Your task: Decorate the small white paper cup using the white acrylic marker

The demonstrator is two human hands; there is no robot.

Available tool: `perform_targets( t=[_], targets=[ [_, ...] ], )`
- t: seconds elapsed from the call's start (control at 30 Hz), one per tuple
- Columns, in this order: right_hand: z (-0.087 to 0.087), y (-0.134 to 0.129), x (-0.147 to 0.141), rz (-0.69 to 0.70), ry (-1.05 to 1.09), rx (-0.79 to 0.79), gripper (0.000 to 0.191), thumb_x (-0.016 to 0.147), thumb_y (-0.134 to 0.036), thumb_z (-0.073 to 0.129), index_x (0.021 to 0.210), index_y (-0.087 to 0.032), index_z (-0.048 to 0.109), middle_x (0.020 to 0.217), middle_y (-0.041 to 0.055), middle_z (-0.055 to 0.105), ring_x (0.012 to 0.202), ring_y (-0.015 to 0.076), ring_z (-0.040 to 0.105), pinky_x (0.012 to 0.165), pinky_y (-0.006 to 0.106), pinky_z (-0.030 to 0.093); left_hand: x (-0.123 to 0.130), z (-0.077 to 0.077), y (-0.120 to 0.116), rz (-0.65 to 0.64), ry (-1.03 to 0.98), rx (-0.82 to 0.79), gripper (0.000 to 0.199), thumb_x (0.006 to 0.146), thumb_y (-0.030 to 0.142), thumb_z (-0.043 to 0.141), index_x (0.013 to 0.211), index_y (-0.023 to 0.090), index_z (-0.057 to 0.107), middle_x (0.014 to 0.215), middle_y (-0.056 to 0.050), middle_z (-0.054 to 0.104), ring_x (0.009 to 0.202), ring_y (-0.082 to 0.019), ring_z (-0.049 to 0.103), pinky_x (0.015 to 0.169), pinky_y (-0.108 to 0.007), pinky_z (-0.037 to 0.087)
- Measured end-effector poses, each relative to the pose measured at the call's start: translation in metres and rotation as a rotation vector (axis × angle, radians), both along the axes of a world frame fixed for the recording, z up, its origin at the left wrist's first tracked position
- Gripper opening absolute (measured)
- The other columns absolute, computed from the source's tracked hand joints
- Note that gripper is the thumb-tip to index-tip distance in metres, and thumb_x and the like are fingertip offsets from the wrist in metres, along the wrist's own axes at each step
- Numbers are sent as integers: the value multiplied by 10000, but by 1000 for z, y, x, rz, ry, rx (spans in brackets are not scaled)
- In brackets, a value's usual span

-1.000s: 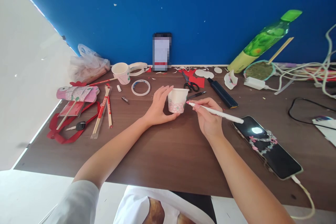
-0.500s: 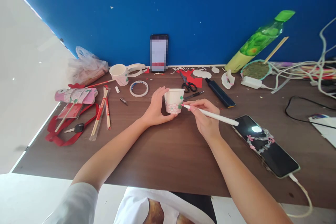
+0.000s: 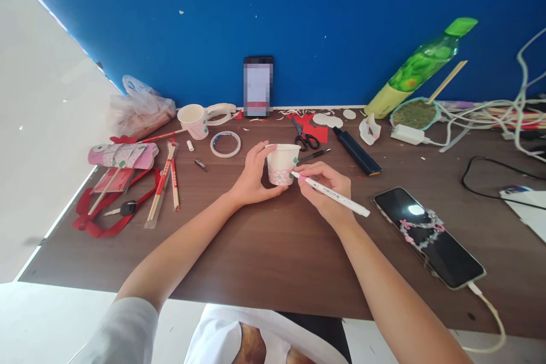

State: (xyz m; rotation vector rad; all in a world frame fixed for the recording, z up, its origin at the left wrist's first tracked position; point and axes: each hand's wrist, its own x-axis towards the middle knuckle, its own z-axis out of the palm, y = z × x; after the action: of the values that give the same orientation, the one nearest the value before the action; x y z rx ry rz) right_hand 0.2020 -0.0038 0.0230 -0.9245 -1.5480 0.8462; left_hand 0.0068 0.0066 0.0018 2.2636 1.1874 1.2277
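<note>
A white paper cup (image 3: 283, 165) with pink petal outlines and green spots stands near the middle of the brown table. My left hand (image 3: 251, 177) grips it from the left, fingers at the rim and thumb low on the near side. A white marker (image 3: 336, 199) with a pink collar is pinched in my right hand (image 3: 327, 192), its tip at the cup's right side. Behind my right hand lie a black pen (image 3: 314, 155) and black-handled scissors (image 3: 306, 139).
Behind the cup are a tape roll (image 3: 226, 144), a second cup (image 3: 194, 120) and an upright phone (image 3: 258, 88). A dark blue box-like object (image 3: 357, 152) and a charging phone (image 3: 429, 237) lie right. Chopsticks (image 3: 162, 185) and a red ribbon (image 3: 91, 228) are left.
The marker has turned in my right hand, so its rear end points lower and printing shows on its barrel. My right hand has shifted slightly left; my left hand keeps its hold on the cup.
</note>
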Motion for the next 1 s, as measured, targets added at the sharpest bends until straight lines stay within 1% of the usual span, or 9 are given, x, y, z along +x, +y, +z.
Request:
perform_targets(
  t=[0.17,0.47,0.8,0.9,1.0],
  targets=[
    [0,0,0,-3,-16,-8,47,747,-206,711,764,-227,673,869,51,708,897,226,696,821,398,565,0,0,0,-8,4,-6,862,735,464,714,1408,255,217,1476,-172,279,1413,-354,263,1145,-530,261],
    [2,0,-2,-25,24,-47,60,751,-176,688,765,-220,650,860,40,714,875,211,706,826,379,564,-1,0,1,-10,3,8,856,733,470,717,1404,250,232,1473,-174,283,1410,-352,271,1145,-528,266],
    [3,2,-3,-53,55,-64,97,721,-221,715,703,-223,620,807,28,707,826,212,705,756,360,563,-1,0,1,-5,1,9,868,731,469,722,1409,253,224,1469,-172,289,1416,-351,269,1149,-536,275],
    [1,3,-2,-46,64,-47,89,716,-197,705,684,-222,626,779,23,701,806,204,700,746,355,556,0,0,1,1,3,5,865,735,477,718,1409,243,229,1470,-176,290,1416,-349,271,1152,-536,275],
    [-4,6,0,-43,88,-64,90,712,-202,707,663,-219,633,767,20,705,802,207,697,783,386,554,0,0,1,-1,-8,9,869,730,473,721,1406,233,231,1464,-180,301,1410,-349,285,1155,-535,274]
  ],
)
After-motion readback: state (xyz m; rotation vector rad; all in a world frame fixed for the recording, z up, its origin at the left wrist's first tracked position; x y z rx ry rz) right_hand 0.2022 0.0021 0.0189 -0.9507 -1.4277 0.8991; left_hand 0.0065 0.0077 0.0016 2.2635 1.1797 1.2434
